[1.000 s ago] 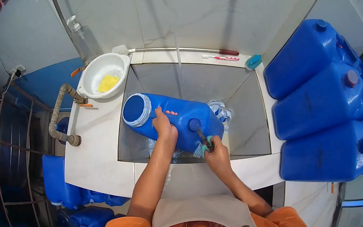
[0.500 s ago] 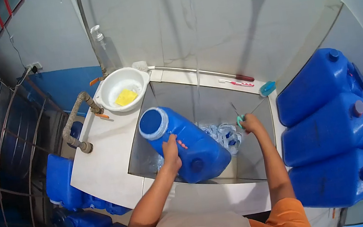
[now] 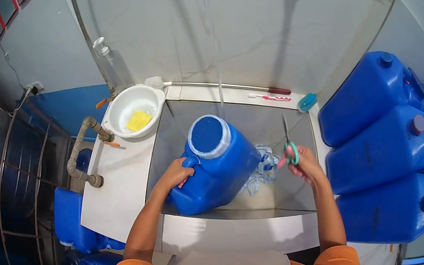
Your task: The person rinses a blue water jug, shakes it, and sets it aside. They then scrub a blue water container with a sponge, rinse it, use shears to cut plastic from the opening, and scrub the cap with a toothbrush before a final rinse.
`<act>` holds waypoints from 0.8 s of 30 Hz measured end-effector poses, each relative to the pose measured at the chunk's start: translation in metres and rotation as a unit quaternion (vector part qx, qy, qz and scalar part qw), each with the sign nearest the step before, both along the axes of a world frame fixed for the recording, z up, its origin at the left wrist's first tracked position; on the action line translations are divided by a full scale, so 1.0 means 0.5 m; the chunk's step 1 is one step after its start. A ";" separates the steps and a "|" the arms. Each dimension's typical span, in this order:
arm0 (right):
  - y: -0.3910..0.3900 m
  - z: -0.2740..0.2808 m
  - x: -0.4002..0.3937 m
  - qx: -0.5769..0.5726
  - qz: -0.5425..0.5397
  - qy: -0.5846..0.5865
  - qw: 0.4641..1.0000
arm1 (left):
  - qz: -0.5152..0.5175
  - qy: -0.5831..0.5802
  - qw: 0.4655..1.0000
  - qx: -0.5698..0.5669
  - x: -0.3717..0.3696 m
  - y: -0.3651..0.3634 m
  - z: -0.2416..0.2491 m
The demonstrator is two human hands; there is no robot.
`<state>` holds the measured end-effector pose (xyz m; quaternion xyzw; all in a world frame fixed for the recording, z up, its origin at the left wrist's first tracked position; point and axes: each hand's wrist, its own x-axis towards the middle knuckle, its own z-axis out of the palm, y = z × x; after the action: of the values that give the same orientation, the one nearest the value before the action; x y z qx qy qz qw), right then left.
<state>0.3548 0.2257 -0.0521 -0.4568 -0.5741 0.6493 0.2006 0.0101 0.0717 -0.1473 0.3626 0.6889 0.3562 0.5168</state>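
Note:
My left hand [image 3: 177, 174] is closed round the handle of a blue plastic jug [image 3: 223, 171]. The jug is tilted over the grey sink [image 3: 299, 191], its wide round cap facing up with a whitish band around the rim. To the right, my right hand [image 3: 305, 164] holds scissors [image 3: 290, 149] by their green finger loops, blades pointing up and away from me. The scissors are apart from the jug. Crumpled clear plastic with blue markings [image 3: 266, 165] lies in the sink, partly hidden behind the jug.
Several large blue jugs [image 3: 372, 153] stand along the right side. A white basin [image 3: 136, 97] with a yellow sponge [image 3: 139, 120] sits at the back left beside a pipe [image 3: 80, 151]. A toothbrush [image 3: 269, 97] and a teal brush [image 3: 307, 102] lie on the back ledge.
The jug has turned more upright and its cap has swung right. My left hand now grips the jug's handle. The scissors have swung upright as my right hand moved slightly right and toward me.

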 end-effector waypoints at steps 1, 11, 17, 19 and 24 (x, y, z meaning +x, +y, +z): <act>-0.036 0.012 -0.001 -0.050 0.021 0.029 0.998 | -0.037 0.062 0.997 -0.006 0.013 -0.001 0.013; -0.195 -0.011 -0.062 -0.300 0.004 0.133 0.945 | -0.268 0.377 0.882 0.086 0.143 0.015 0.086; -0.190 0.024 -0.016 -0.287 -0.008 0.125 0.950 | -0.312 0.395 0.859 0.096 0.178 0.038 0.104; -0.195 0.016 -0.013 -0.255 -0.030 0.096 0.962 | -0.313 0.402 0.854 0.106 0.184 0.036 0.102; -0.193 -0.031 -0.032 -0.060 -0.001 -0.002 0.998 | -0.303 0.393 0.854 0.153 0.195 0.038 0.087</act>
<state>0.3390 0.1291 -0.0679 -0.4700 -0.5342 0.6813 0.1722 0.1076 0.0905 -0.1040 0.7378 0.6273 0.1106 0.2233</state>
